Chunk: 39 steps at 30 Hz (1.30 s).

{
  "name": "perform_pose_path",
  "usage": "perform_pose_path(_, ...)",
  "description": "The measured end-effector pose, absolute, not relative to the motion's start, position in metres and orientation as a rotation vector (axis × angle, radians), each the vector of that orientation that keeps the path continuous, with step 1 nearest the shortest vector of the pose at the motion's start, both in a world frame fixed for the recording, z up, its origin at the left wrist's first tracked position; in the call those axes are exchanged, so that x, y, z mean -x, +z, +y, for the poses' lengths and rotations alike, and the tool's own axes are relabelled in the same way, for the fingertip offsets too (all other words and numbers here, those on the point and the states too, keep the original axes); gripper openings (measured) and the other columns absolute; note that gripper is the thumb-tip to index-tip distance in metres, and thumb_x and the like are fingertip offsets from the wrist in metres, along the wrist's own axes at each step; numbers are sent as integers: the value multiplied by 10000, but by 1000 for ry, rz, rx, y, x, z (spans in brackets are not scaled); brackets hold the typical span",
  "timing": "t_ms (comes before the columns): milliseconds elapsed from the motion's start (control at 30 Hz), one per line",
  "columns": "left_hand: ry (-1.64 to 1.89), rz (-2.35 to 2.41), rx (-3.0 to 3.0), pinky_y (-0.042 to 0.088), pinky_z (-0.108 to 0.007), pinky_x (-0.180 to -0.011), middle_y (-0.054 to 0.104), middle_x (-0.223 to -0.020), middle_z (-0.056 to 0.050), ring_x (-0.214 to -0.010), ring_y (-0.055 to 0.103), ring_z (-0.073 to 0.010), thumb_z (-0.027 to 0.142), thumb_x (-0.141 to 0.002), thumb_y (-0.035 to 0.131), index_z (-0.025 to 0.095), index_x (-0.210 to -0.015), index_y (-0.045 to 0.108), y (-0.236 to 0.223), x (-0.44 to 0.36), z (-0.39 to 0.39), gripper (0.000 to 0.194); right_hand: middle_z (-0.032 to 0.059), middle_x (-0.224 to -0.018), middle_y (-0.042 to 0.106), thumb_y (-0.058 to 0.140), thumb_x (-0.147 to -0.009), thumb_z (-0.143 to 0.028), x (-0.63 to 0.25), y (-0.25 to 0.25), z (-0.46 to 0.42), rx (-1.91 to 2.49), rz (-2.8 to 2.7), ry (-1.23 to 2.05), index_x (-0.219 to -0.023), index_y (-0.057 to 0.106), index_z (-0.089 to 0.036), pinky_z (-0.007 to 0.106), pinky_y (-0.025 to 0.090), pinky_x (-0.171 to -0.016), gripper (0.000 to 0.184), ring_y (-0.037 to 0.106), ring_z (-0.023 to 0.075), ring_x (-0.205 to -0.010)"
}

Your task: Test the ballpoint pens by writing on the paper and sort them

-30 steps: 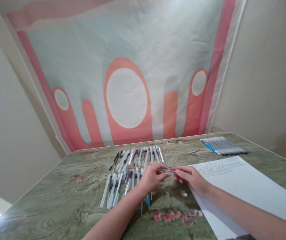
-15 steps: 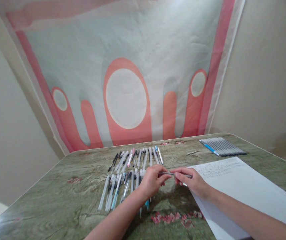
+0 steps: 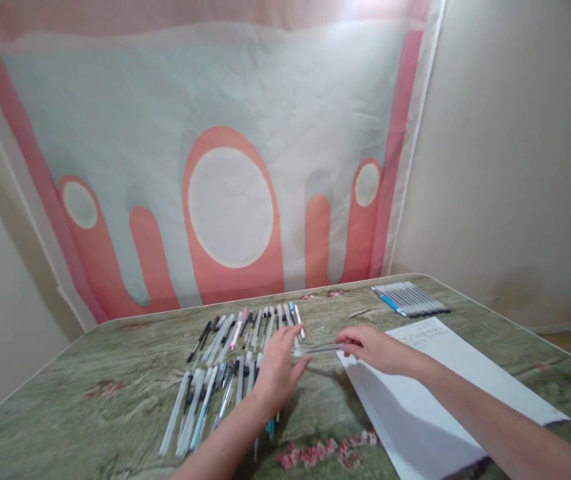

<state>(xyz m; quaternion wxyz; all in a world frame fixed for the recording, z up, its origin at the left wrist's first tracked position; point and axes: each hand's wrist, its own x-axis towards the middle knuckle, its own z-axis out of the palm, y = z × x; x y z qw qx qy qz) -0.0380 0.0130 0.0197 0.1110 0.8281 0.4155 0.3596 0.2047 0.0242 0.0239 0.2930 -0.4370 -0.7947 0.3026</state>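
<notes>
My right hand (image 3: 368, 348) is closed in a pinch on one end of a slim, clear pen (image 3: 321, 349), which lies level above the table and points left. My left hand (image 3: 279, 365) is open, thumb and forefinger apart around the pen's other end; I see no firm contact there. Beneath and left of my left hand lie two rows of pens: a far row (image 3: 238, 330) and a near row (image 3: 200, 407), mostly clear or white with some black, pink and blue ones. My left hand and forearm cover part of the near row.
A white paper stack (image 3: 445, 380) with handwriting at its top lies under my right forearm. Behind it, a neat row of grey pens (image 3: 415, 299) with a blue pen (image 3: 389, 301) at its left side rests near the far edge. The wood-patterned table (image 3: 115, 407) meets a patterned hanging sheet (image 3: 235, 287).
My left hand has loosened and spread its fingers, moving left off the pen, while my right hand keeps hold of it. The view has turned slightly right.
</notes>
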Motion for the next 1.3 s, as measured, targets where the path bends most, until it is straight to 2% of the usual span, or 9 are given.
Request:
perform_pose_path(67, 978, 1200, -2505, 321, -413, -975, 472, -1230, -111, -1152, 414, -230, 253, -766, 545, 192, -1257, 394, 16, 34, 6, 517, 14, -718, 666, 467, -802, -279, -224, 19, 39, 1300, -2039, 691, -981, 607, -205, 249, 383, -552, 239, 552, 139, -571)
perform_pose_path(200, 540, 1077, -2632, 320, -411, -985, 483, -1253, -91, -1147, 432, -233, 291, -771, 534, 209, -1107, 537, 13, 25, -9, 345, 55, -746, 658, 461, -800, -287, -276, 4, 72, 1784, -1747, 76, -898, 637, -206, 263, 367, -579, 217, 572, 177, -676)
perform_pose_path(267, 384, 1028, -2658, 336, -387, -977, 484, -1261, -88, -1140, 442, -230, 292, -772, 530, 202, -1088, 553, 11, 20, -14, 329, 84, -740, 640, 457, -807, -307, -299, -6, 84, 2029, -1611, -217, -876, 646, -207, 279, 349, -568, 225, 566, 210, -704)
perform_pose_path(467, 273, 1011, -2709, 365, -345, -957, 529, -1220, -66, -1084, 497, -213, 204, -802, 456, 188, -1066, 571, -1, 8, -18, 288, 107, -693, 605, 432, -838, -283, -324, -33, 98, 2159, -1691, -513, -852, 622, -176, 291, 341, -575, 219, 554, 236, -732)
perform_pose_path(633, 299, 1010, -2752, 377, -355, -946, 540, -1204, -69, -1075, 506, -216, 200, -814, 432, 184, -1053, 577, -5, 7, -17, 280, 105, -861, 603, 477, -818, -244, -321, -44, 100, 2136, -1774, -541, -854, 585, -169, 286, 357, -637, 136, 552, 213, -797)
perform_pose_path(933, 327, 970, -2781, 391, -341, -916, 565, -1160, -90, -1051, 522, -215, 178, -813, 414, 171, -1040, 574, -11, 9, -17, 277, 96, -885, 576, 512, -789, -249, -325, -48, 98, 2148, -1753, -558, -882, 580, -180, 291, 362, -612, 134, 545, 224, -829)
perform_pose_path(1033, 325, 953, -2775, 396, -327, -902, 571, -1147, -87, -1041, 526, -209, 162, -802, 416, 173, -1032, 574, -9, 10, -17, 279, 80, -889, 588, 516, -778, -246, -306, -34, 99, 2009, -1795, -387, -907, 584, -189, 286, 367, -633, 157, 553, 200, -796)
perform_pose_path(1167, 334, 951, -2775, 401, -326, -888, 576, -1131, -84, -1018, 533, -212, 159, -794, 419, 172, -1010, 577, -6, 11, -19, 268, 57, -837, 616, 500, -765, -225, -252, -13, 102, 1632, -2028, 101, -829, 609, -181, 277, 374, -699, 134, 556, 173, -774)
perform_pose_path(1300, 323, 956, -2814, 406, -321, -878, 583, -1097, -92, -981, 543, -210, 162, -792, 424, 161, -990, 576, -5, 10, -20, 249, 31, -787, 643, 546, -736, -257, -185, -10, 111, 1533, -2117, 237, -777, 634, -188, 254, 384, -676, 119, 567, 161, -743)
